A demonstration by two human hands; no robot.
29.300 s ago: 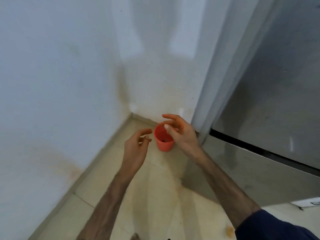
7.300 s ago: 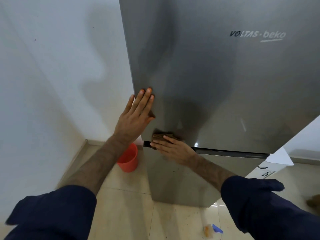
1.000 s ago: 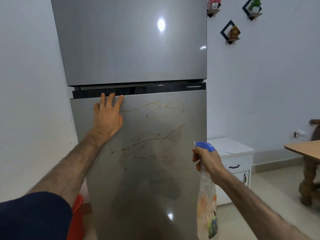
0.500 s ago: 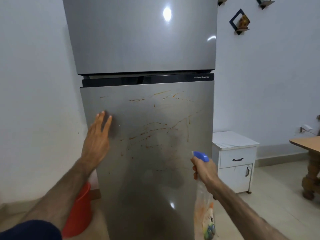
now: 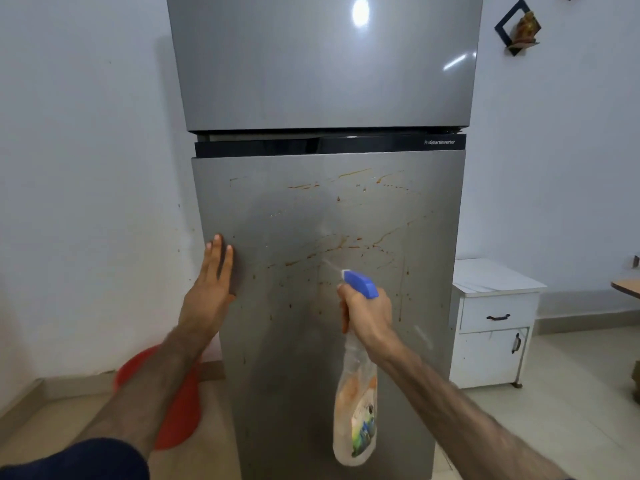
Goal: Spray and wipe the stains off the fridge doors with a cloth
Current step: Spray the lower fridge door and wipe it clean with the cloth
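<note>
Steel lower fridge door (image 5: 346, 341) w/ orange stains (image 5: 332, 249): our left hand (image 5: 209, 292) flat on its left edge, fingers straight. Our right hand (image 5: 367, 315) w/ grip clamped on spray bottle (image 5: 355, 410), nozzle toward stains.

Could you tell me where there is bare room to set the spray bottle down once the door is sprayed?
The cabinet top right of the fridge looks bare, as does the floor before it. Left is tighter: a red bucket fills the gap between fridge and wall.

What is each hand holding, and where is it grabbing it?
The right hand grips the spray bottle by its neck, under the blue head. The left hand holds nothing; it lies flat against the fridge door.
</note>
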